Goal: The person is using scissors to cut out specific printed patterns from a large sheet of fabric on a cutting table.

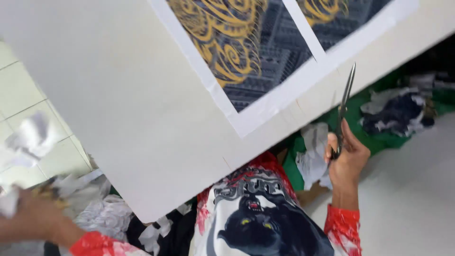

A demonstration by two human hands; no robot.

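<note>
A big white sheet (118, 99) fills most of the frame, running from the upper left down to the lower middle, tilted on a slant. On its upper middle part sits a printed panel (246, 47) in grey with curling yellow ornament, framed by white borders, and a second printed panel (348, 16) of the same pattern shows at the top right, cut off by the frame edge.

Below the sheet, at the bottom centre, my shirt (258, 218) comes into view, red and white with a black big-cat head printed on it. To the right lies a pale floor (417, 189), and above it, at the right edge, a green cloth (379, 137) with crumpled white and dark scraps (400, 111) lying on it. A crumpled white paper wad (313, 156) rests just left of my right hand. On the left, pale floor tiles (19, 95) show, with more crumpled white paper (31, 137) and a heap of scraps (102, 213) lower down.

My right hand (348, 163), at the right of centre, is closed around the handles of the scissors (345, 104); the blades point up and lie against the lower edge of the sheet, closed or nearly so.

My left hand (35, 218), low in the left corner, is blurred; it is among the paper scraps, and I cannot tell whether it is closed on anything.
</note>
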